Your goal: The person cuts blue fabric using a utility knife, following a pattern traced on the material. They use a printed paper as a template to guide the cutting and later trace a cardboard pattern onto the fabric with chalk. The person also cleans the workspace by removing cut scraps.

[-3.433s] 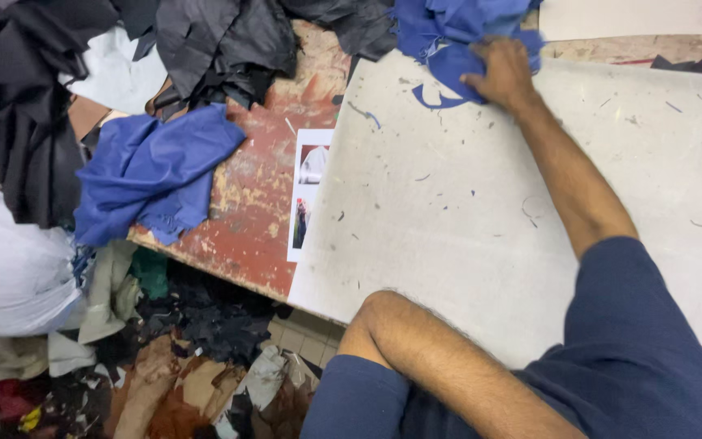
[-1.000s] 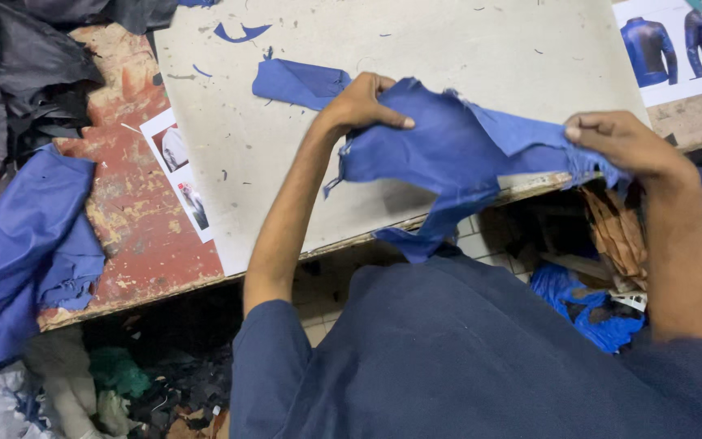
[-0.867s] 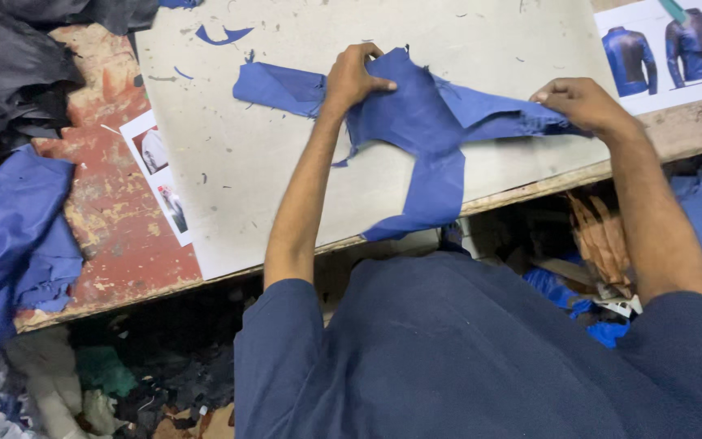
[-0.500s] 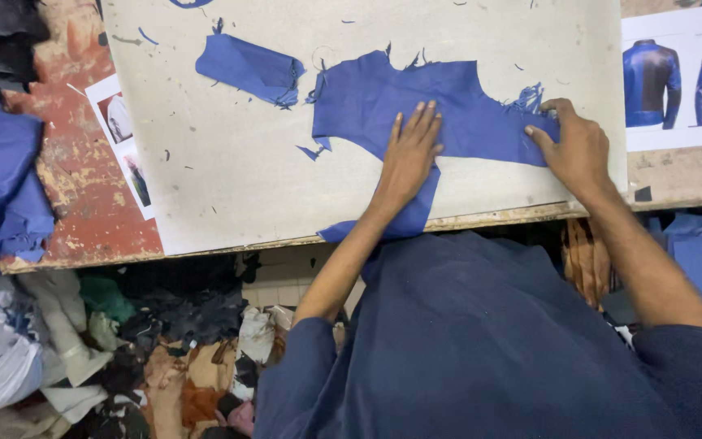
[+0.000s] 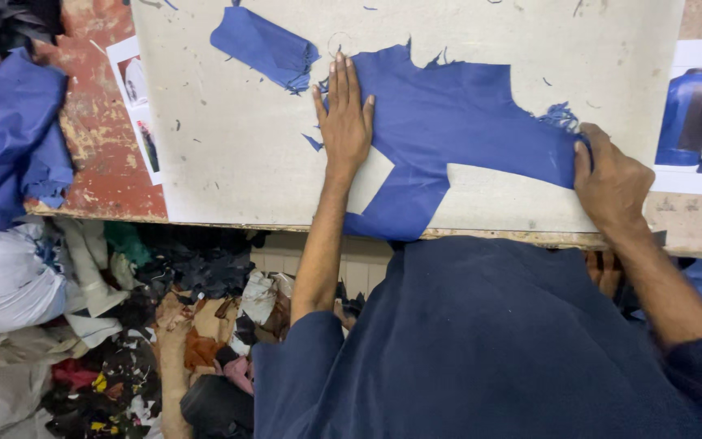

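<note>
A large irregular piece of blue leather [image 5: 465,134] lies spread on a pale cutting board [image 5: 229,154]; one strip of it hangs over the near edge. My left hand [image 5: 344,118] lies flat with fingers together on the piece's left edge. My right hand [image 5: 611,183] pinches the piece's right end at the board's near right side. A smaller blue scrap [image 5: 263,47] lies apart at the upper left.
Red worn tabletop [image 5: 95,122] shows left of the board, with a blue heap [image 5: 10,134] and a photo strip [image 5: 136,106] on it. A blue jacket picture [image 5: 696,114] lies at right. Mixed scraps [image 5: 164,325] pile on the floor below.
The blue piece was pulled from the far side of the board towards me, then laid flat. My left hand moved up to its left edge and pressed it down; my right stayed at its right end.
</note>
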